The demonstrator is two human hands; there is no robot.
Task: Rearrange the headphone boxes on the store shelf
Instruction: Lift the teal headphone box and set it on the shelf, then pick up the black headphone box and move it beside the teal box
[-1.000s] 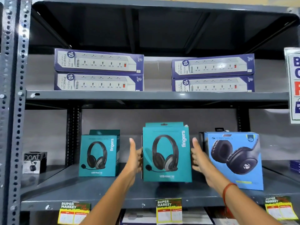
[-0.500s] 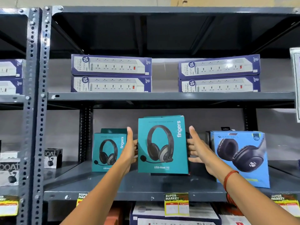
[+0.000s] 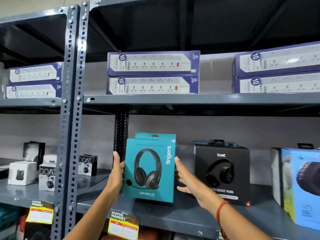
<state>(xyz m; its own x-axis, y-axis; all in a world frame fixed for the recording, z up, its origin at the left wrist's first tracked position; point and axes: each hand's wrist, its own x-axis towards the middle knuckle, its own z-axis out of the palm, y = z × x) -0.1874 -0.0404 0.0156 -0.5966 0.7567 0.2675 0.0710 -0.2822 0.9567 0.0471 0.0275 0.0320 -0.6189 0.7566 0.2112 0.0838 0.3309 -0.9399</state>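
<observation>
Here, teal headphone box (image 3: 149, 168) upright, gripped between left hand (image 3: 117, 172), right hand (image 3: 183, 177)

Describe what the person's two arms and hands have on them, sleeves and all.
Both forearms are bare, with no sleeves in view. The left hand wears no ring, glove or band. The right hand is likewise unadorned, but a thin red thread bracelet circles its wrist.

1. Both forearms are bare; no sleeve shows on either.
2. The left hand (image 3: 116, 172) shows no ring, band or watch.
3. A thin red thread bracelet (image 3: 220, 211) circles the wrist just below the right hand (image 3: 186, 179).
</observation>
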